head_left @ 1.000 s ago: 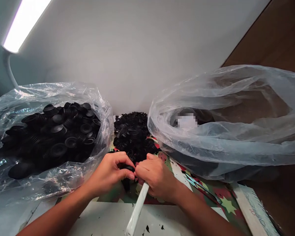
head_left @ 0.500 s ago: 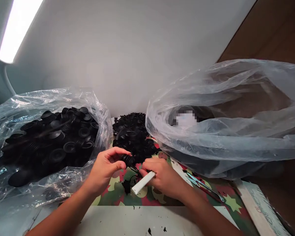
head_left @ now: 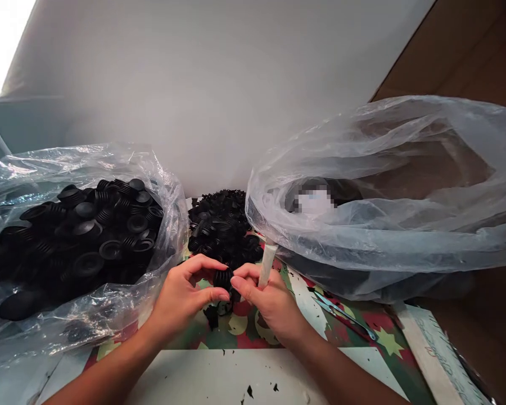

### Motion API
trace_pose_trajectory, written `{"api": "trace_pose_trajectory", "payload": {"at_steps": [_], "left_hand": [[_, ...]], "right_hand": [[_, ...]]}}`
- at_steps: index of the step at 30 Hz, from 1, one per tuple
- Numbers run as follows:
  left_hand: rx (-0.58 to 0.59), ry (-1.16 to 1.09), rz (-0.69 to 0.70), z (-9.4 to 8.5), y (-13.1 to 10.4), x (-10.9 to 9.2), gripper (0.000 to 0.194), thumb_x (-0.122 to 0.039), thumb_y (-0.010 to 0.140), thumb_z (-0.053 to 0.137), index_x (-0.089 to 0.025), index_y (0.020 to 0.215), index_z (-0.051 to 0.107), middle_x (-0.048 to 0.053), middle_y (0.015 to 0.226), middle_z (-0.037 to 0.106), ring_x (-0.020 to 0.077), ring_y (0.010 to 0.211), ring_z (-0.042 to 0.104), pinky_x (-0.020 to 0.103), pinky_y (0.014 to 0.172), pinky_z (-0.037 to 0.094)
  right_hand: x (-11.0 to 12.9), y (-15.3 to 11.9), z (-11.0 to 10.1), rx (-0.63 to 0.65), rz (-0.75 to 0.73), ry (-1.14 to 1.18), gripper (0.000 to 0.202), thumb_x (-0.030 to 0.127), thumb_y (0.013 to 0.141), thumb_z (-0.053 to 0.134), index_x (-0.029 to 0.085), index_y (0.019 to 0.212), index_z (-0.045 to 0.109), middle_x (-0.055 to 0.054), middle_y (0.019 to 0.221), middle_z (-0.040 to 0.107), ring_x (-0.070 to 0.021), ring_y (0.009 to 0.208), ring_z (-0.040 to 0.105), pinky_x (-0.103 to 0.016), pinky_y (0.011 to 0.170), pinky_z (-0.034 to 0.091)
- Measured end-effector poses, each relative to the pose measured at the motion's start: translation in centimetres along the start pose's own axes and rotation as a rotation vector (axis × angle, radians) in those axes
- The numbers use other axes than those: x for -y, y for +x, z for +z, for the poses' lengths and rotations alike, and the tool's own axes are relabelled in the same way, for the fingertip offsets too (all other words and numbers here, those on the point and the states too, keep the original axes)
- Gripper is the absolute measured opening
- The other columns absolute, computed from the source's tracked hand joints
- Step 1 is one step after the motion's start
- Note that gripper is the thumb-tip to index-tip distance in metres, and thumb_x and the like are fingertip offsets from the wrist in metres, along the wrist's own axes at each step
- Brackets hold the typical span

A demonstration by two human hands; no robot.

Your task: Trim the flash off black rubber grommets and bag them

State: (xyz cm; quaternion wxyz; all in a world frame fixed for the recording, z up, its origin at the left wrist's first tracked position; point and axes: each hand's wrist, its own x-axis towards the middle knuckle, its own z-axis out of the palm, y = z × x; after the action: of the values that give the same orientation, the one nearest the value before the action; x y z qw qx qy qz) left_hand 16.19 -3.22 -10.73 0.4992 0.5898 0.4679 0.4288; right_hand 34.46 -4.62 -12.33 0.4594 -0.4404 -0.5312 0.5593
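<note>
My left hand [head_left: 184,292] pinches a black ribbed rubber plug [head_left: 222,278] between thumb and fingers. Close against the plug's right side is my right hand [head_left: 266,298], its fingers wrapped round a tool with a pale, flat handle [head_left: 268,263]. That handle sticks up between thumb and fingers; the tool's working end is hidden. Just beyond both hands lies a heap of black rubber plugs and scraps [head_left: 225,219]. On my left, a clear plastic bag [head_left: 175,197] holds many similar ribbed black plugs [head_left: 86,264].
A large clear plastic bag [head_left: 405,242] gapes open on the right beside a brown cardboard panel [head_left: 459,62]. Scissors [head_left: 346,316] lie on the patterned cover [head_left: 388,337]. A white board [head_left: 219,377] with black scraps is in front; a lamp [head_left: 8,39] glows at upper left.
The pale handle has swung from pointing down toward me to pointing up and away. My right thumb has come up against the plug, and the view has shifted slightly.
</note>
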Motion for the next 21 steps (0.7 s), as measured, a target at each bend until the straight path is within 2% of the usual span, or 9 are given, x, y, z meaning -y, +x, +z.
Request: {"api": "trace_pose_trajectory", "payload": {"at_steps": [4,8,10,12,14,15,16,18,21], "left_hand": [[0.009,-0.177,-0.091,0.1,0.3,0.2,0.033,-0.026,0.059,0.092,-0.018,0.087,0.079,0.001,0.072,0.068,0.0144,0.064,0.057,0.022,0.054,0.046],[0.001,-0.206,-0.101,0.1,0.4,0.1,0.035,-0.033,0.058,0.093,-0.016,0.084,0.078,0.002,0.07,0.067,0.0155,0.064,0.057,0.023,0.052,0.044],[0.02,-0.169,-0.08,0.1,0.3,-0.1,0.033,-0.035,0.062,0.091,-0.017,0.086,0.078,0.002,0.074,0.068,0.0173,0.068,0.06,0.025,0.057,0.048],[0.007,-0.085,-0.012,0.0,0.1,-0.4,0.037,-0.032,0.064,0.091,-0.021,0.097,0.077,0.004,0.091,0.071,0.0213,0.084,0.064,0.029,0.072,0.053],[-0.065,0.023,0.064,-0.1,0.0,-0.5,0.049,-0.031,0.064,0.09,-0.025,0.109,0.075,0.006,0.113,0.069,0.0252,0.104,0.062,0.034,0.088,0.052],[-0.108,0.063,0.08,-0.1,-0.1,-0.6,0.052,-0.033,0.065,0.09,-0.026,0.114,0.073,0.006,0.119,0.066,0.0261,0.108,0.06,0.035,0.091,0.052],[-0.139,0.08,0.072,-0.1,-0.1,-0.5,0.053,-0.036,0.067,0.088,-0.026,0.116,0.071,0.007,0.118,0.066,0.0262,0.108,0.06,0.035,0.09,0.052],[-0.127,0.028,0.003,-0.1,-0.2,-0.4,0.051,-0.041,0.071,0.084,-0.023,0.116,0.068,0.007,0.106,0.067,0.0249,0.099,0.063,0.033,0.081,0.054],[-0.015,-0.12,-0.108,0.0,-0.2,-0.3,0.055,-0.042,0.072,0.082,-0.02,0.118,0.063,0.007,0.098,0.069,0.0233,0.088,0.067,0.027,0.064,0.053]], "right_hand": [[0.1,-0.2,-0.2,-0.021,-0.015,0.049,0.042,0.058,0.082,0.068,0.019,0.067,0.063,0.007,0.054,0.035,-0.0094,0.051,0.029,-0.024,0.046,0.026],[0.2,-0.4,-0.4,-0.014,-0.002,0.077,0.041,0.057,0.084,0.067,0.019,0.068,0.063,0.007,0.053,0.033,-0.0091,0.05,0.027,-0.024,0.046,0.024],[0.3,-0.4,-0.4,-0.014,-0.024,0.042,0.04,0.055,0.086,0.066,0.019,0.068,0.062,0.007,0.054,0.035,-0.0092,0.05,0.029,-0.024,0.046,0.025],[0.2,-0.4,-0.4,-0.05,-0.079,-0.054,0.038,0.053,0.088,0.064,0.02,0.068,0.063,0.006,0.053,0.038,-0.0099,0.05,0.033,-0.025,0.047,0.028],[-0.2,-0.4,-0.4,-0.139,-0.198,-0.221,0.033,0.047,0.089,0.063,0.021,0.07,0.066,0.005,0.053,0.046,-0.0112,0.05,0.039,-0.025,0.048,0.031],[-0.4,-0.4,-0.3,-0.195,-0.285,-0.319,0.03,0.044,0.091,0.063,0.021,0.072,0.067,0.004,0.054,0.052,-0.0122,0.05,0.042,-0.026,0.049,0.032],[-0.7,-0.4,-0.2,-0.241,-0.382,-0.419,0.027,0.039,0.092,0.063,0.022,0.073,0.069,0.002,0.057,0.057,-0.0133,0.052,0.046,-0.027,0.05,0.034],[-1.3,-0.5,0.0,-0.271,-0.584,-0.591,0.024,0.032,0.096,0.06,0.022,0.078,0.072,-0.001,0.061,0.066,-0.0149,0.053,0.052,-0.03,0.054,0.036],[-1.7,-0.6,0.4,-0.17,-0.773,-0.756,0.027,0.024,0.101,0.052,0.021,0.087,0.075,-0.002,0.064,0.071,-0.015,0.052,0.055,-0.032,0.057,0.035]]}}
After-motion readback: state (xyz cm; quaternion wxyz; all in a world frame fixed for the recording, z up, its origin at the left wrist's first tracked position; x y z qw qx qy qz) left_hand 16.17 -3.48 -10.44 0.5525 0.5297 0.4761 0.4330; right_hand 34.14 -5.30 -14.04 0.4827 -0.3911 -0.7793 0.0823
